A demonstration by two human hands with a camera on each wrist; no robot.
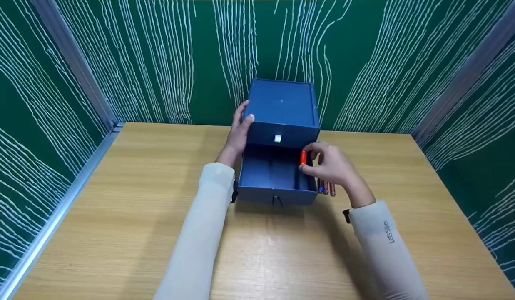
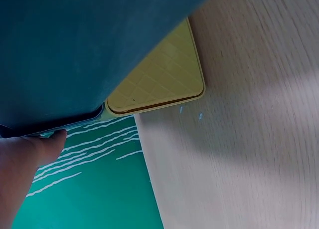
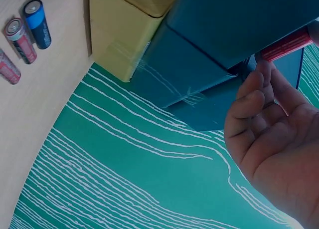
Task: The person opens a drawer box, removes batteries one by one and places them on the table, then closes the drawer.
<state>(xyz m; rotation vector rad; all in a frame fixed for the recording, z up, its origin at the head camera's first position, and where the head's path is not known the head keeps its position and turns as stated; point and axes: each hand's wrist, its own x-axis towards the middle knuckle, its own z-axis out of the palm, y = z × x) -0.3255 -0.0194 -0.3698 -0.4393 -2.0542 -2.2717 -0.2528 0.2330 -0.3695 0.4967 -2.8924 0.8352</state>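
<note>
A blue drawer box (image 1: 282, 104) has its lower drawer (image 1: 265, 177) pulled out, with a loop pull (image 1: 277, 202) on its front. The upper drawer front has a small white tab (image 1: 277, 138). My left hand (image 1: 239, 132) rests against the box's left side, thumb near the top front edge. In my right hand (image 1: 330, 163), thumb and fingertips pinch a red battery (image 1: 303, 157), held upright above the right side of the open drawer. The right wrist view shows this red battery (image 3: 287, 44) close to the box.
Beside the drawer's right side lie a blue-and-black battery (image 3: 37, 24) and two red batteries (image 3: 20, 39). A yellow box (image 2: 164, 69) shows by the blue one in both wrist views. Green walls (image 1: 357, 62) with white lines enclose the wooden table (image 1: 157, 179).
</note>
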